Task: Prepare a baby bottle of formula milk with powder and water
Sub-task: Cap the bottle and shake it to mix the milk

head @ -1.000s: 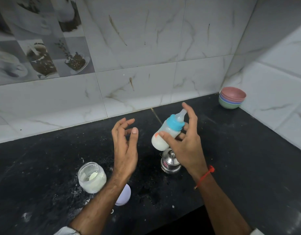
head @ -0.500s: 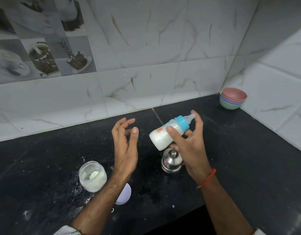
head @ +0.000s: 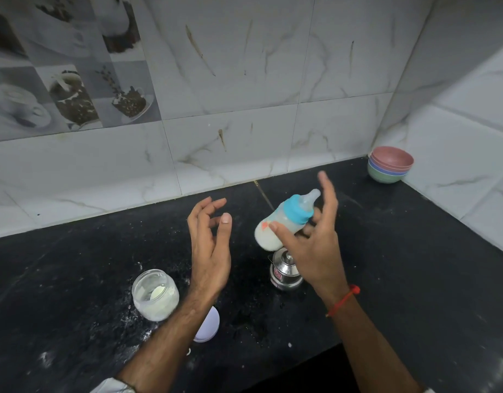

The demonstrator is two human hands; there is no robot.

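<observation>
The right hand [head: 312,245] grips the tilted baby bottle [head: 284,222] of milk just above the steel pot [head: 285,272]. Left of the pot, the left hand [head: 210,245] hovers with relaxed fingers, holding nothing.

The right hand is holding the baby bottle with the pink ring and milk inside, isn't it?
Not quite. The head view shows the ring on the baby bottle is blue, not pink. The rest is right: the right hand holds it, and there is milk inside.
</observation>
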